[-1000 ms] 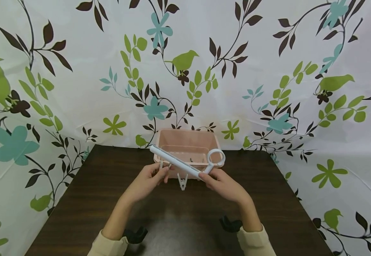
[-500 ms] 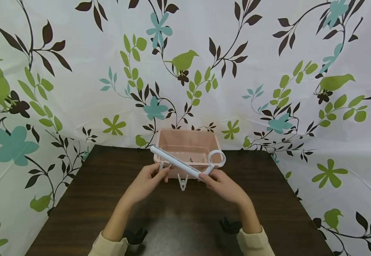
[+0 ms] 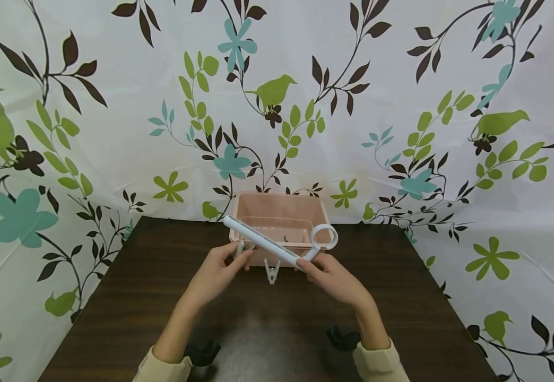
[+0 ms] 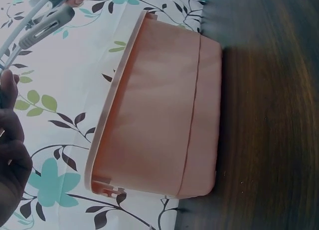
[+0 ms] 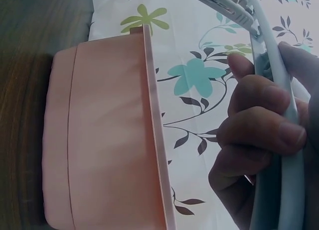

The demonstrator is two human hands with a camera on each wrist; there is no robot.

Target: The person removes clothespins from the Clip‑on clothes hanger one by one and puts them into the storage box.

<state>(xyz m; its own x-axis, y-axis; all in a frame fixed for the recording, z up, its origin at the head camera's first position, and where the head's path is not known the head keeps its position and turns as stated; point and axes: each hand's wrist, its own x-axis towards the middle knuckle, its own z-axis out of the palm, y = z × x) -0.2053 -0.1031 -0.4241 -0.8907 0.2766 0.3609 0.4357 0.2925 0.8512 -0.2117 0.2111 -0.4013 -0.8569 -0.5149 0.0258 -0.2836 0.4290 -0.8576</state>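
Observation:
A pale white clip hanger (image 3: 262, 240) with a ring-shaped hook (image 3: 325, 236) is held up slantwise in front of the pink bin. My right hand (image 3: 335, 276) grips its lower right end, fingers curled round the bar (image 5: 291, 190) in the right wrist view. A clip (image 3: 271, 271) hangs from the bar between my hands; it shows large in the left wrist view as a grey-white clip (image 4: 47, 28). At the bar's left part my left hand (image 3: 217, 273) pinches another clip (image 3: 240, 248) between thumb and fingers. That hold is partly hidden in the left wrist view.
The pink bin (image 3: 282, 204) stands at the back of the dark wooden table (image 3: 162, 254), with small dark items inside, too small to tell. A patterned curtain (image 3: 377, 159) hangs behind and beside the table. Black wrist mounts (image 3: 202, 353) sit at both wrists.
Both hands stay in nearly the same place. The clip at my left fingers has turned slightly, and the hanger has shifted only a little.

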